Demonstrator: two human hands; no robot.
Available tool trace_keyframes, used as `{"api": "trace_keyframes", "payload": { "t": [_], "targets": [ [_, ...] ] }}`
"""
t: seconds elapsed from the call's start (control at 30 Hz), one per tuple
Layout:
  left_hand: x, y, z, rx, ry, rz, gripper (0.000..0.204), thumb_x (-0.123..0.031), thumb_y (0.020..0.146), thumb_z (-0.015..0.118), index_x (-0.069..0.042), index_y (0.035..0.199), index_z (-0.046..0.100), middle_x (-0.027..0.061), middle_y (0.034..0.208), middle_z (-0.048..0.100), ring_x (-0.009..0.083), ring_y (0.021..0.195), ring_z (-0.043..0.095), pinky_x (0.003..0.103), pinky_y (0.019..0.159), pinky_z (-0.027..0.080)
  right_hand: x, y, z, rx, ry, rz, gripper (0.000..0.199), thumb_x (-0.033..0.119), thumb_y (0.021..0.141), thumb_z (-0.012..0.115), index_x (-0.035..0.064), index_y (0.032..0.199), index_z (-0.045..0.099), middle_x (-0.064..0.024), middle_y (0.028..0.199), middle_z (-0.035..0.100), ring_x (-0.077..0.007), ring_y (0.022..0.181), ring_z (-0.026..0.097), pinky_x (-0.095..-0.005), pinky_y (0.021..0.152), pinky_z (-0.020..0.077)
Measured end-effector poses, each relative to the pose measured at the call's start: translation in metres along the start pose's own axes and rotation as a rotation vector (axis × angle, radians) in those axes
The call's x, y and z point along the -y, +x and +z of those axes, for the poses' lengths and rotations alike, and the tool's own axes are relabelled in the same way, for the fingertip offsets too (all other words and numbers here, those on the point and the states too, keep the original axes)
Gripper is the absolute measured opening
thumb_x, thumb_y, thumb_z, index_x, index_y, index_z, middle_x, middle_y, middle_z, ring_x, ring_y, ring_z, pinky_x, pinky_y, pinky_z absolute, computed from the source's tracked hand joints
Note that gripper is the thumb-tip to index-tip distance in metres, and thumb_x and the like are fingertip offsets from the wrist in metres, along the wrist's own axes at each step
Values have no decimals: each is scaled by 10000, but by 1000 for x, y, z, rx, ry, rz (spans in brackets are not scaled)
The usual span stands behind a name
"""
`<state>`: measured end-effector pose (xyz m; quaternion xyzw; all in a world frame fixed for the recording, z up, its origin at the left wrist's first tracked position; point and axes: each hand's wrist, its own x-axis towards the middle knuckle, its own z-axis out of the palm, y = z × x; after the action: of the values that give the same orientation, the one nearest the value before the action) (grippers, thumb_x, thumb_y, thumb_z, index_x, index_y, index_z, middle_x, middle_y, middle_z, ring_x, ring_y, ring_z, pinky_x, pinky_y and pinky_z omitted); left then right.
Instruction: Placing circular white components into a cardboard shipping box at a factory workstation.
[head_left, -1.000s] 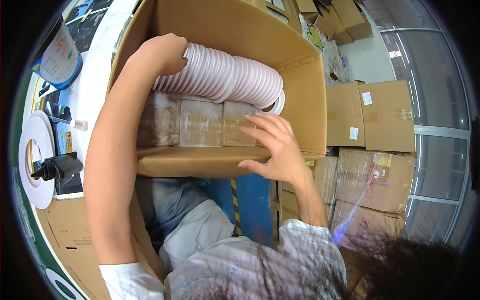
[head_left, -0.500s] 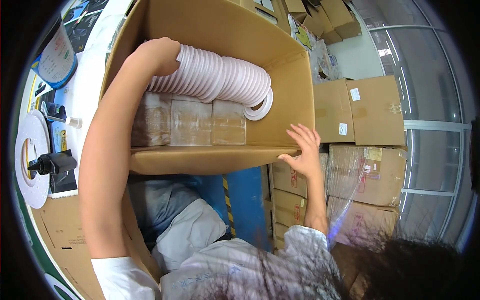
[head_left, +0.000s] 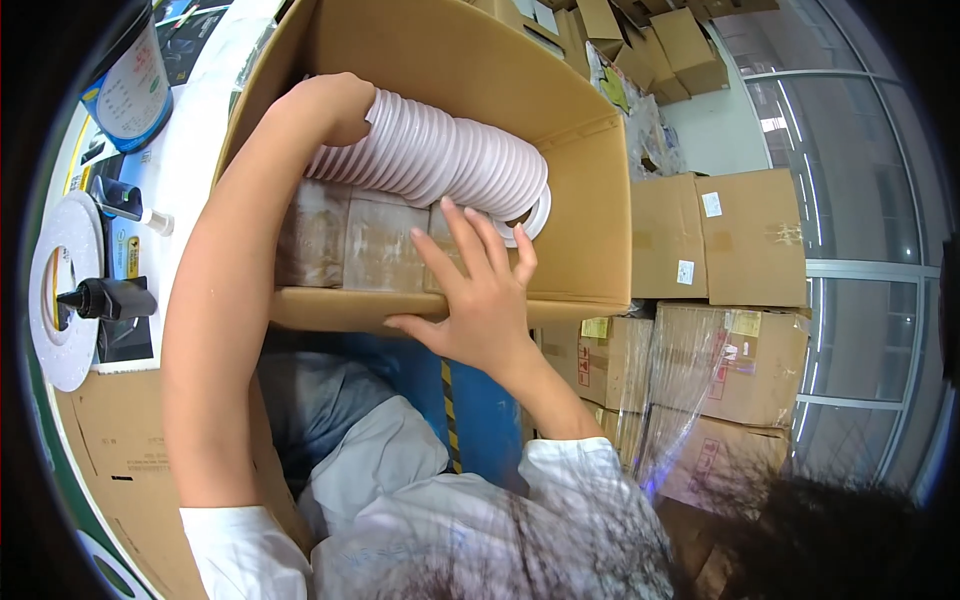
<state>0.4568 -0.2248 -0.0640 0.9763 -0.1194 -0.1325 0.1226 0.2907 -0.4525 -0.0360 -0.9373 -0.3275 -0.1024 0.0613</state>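
Note:
Inside an open cardboard box (head_left: 590, 270) lies a long row of white flat rings (head_left: 430, 150), standing on edge side by side. At its right end one ring (head_left: 537, 218) leans over, apart from the others. My left hand (head_left: 348, 105) reaches over the box's left side to the left end of the row; its fingers are hidden beyond the rings. My right hand (head_left: 487, 290) is open above the box's near wall, fingers spread toward the rings' lower right end, holding nothing. Below the row, wrapped brown blocks (head_left: 385, 240) line the box.
A worktable (head_left: 190, 130) on the left holds a blue-and-white tub (head_left: 130, 100), a black nozzle bottle (head_left: 108, 299) and flat white discs (head_left: 45, 345). Stacked cartons (head_left: 755, 235), some wrapped in clear film, stand on the right beside a glass partition (head_left: 865, 190).
My right hand has moved left from the box's near right corner to over the middle of the near wall. My left hand stays at the rings' left end. The view has shifted slightly.

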Motion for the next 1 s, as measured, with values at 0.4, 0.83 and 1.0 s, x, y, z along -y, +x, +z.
{"api": "trace_keyframes", "payload": {
  "t": [0.4,0.83,1.0],
  "targets": [
    [13,6,18,14,-58,89,236,-252,804,634,-41,888,698,180,903,683,334,864,651,413,795,511,-104,-96,-62,58,-342,536,937,494,535,850,203,1354,499,-162,1540,197,-416,1388,180,-618,1051,180],
    [10,12,27,-16,-109,107,237,-213,788,611,-26,894,712,193,926,682,334,882,652,418,804,506,-100,-49,-67,305,-334,102,1099,260,382,914,258,1382,458,-111,1540,224,-379,1414,154,-585,1093,120],
    [10,12,25,4,-116,61,234,-214,787,613,-26,875,720,192,921,685,335,871,654,419,801,507,-83,-37,-54,387,-527,-45,1051,138,413,878,262,1369,457,-106,1542,209,-374,1410,173,-591,1107,114]
  ]
}}
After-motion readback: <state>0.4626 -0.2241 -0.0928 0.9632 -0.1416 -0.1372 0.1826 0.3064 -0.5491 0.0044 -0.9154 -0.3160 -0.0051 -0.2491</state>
